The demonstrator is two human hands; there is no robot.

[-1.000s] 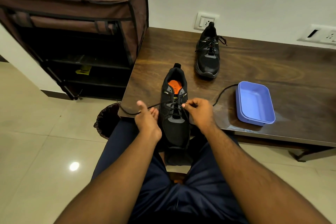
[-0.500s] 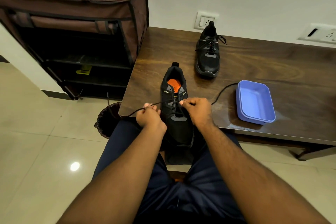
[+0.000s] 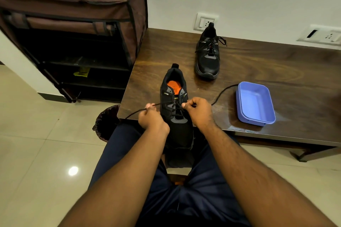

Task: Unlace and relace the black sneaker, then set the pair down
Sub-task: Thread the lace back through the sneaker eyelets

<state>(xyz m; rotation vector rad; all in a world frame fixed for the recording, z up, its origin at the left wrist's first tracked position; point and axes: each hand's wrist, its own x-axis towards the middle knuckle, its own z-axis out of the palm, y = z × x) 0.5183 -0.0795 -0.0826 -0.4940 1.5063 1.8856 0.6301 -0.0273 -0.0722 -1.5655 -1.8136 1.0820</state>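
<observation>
Black mesh sneaker (image 3: pixel 175 116) with orange insole sits at near edge of dark wooden table (image 3: pixel 258 72), toe toward person, partly laced. Left hand (image 3: pixel 151 119) pinches one black lace (image 3: pixel 134 113) end; right hand (image 3: pixel 198 109) pinches other. Toe overhangs table edge, hidden between forearms. Second sneaker (image 3: pixel 208 55) stands farther back, laced. Glossy blue plastic tray (image 3: pixel 255 104), rounded rectangle, at right.

Near sneaker (image 3: pixel 175 116) tongue tabs carry small logos (lettering unreadable).
</observation>
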